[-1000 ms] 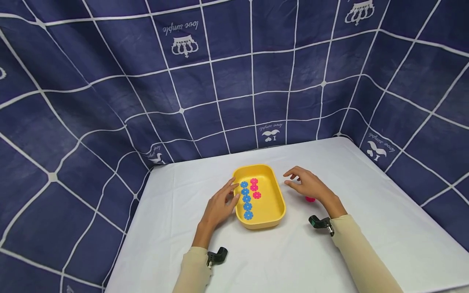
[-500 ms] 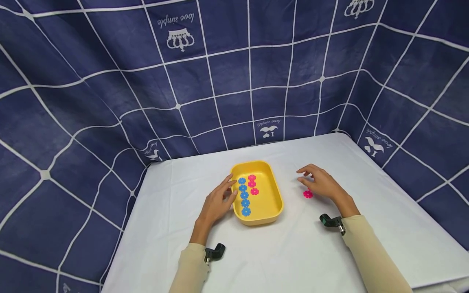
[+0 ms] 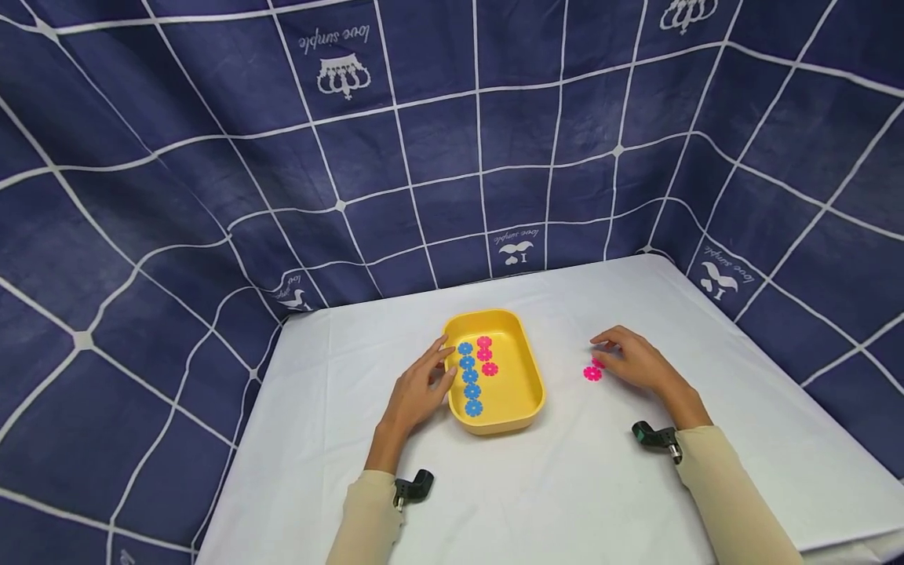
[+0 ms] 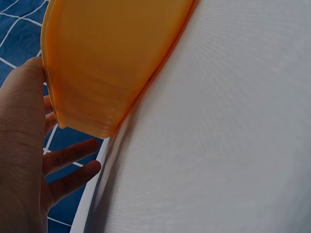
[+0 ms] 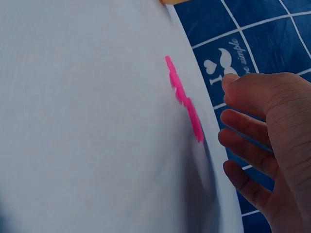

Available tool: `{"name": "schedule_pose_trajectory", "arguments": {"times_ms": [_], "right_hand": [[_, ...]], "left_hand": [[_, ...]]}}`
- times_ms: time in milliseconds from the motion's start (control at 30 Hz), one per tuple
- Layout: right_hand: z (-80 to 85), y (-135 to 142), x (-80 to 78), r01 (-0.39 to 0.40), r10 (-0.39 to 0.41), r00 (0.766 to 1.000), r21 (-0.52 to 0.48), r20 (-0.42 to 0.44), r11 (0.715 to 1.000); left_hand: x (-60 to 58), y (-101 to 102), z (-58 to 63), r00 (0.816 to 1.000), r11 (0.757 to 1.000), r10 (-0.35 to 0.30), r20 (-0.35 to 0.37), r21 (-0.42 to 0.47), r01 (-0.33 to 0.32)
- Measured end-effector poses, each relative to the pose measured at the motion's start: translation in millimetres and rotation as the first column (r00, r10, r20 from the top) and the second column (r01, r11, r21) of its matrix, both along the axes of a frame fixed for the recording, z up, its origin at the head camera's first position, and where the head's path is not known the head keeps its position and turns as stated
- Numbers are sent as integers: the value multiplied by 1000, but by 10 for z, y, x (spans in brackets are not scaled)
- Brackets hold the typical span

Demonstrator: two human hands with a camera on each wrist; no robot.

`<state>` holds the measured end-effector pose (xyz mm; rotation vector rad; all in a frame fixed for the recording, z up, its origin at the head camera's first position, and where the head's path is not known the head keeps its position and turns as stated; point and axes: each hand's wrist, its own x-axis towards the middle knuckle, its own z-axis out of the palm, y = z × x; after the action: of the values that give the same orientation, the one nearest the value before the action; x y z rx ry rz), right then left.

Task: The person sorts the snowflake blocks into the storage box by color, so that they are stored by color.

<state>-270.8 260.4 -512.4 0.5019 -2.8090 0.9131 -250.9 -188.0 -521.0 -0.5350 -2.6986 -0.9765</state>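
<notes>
My left hand point(image 3: 420, 392) rests at the left rim of a yellow tray point(image 3: 519, 392), relaxed fingers touching the edge. In the left wrist view, two fingers point(image 4: 73, 155) of it stand out straight past the tray's wall point(image 4: 116, 63). Inside the tray lies a column of several blue flower-shaped discs point(image 3: 470, 377). Beside it are three pink flower-shaped discs point(image 3: 484, 355). Right of the tray, my right hand point(image 3: 639, 362) hovers with loosely bent fingers over pink discs point(image 3: 592, 373) on the table, one partly hidden under the fingers. Nothing shows between its fingers in the right wrist view.
White cloth point(image 3: 565, 486) covers the table. A dark blue curtain point(image 3: 438, 173) with white grid lines hangs behind it and at both sides. A black wrist camera point(image 3: 657, 435) sits on the right sleeve, another black camera point(image 3: 415, 486) on the left.
My right hand has moved right, away from the tray, to the pink discs on the table. The left hand stays at the tray's rim. The head view has shifted slightly.
</notes>
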Motion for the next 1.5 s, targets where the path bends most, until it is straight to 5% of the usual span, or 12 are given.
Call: {"name": "schedule_pose_trajectory", "arguments": {"times_ms": [667,1500], "right_hand": [[-157,98,103,22,-22,999,9,41,1000],[-92,34,52,42,-43,999,12,9,999]], "left_hand": [[-2,-2,-9,1000,1000,9,22,8,-9],[-4,-28,-8,1000,1000,-2,26,-9,2]]}}
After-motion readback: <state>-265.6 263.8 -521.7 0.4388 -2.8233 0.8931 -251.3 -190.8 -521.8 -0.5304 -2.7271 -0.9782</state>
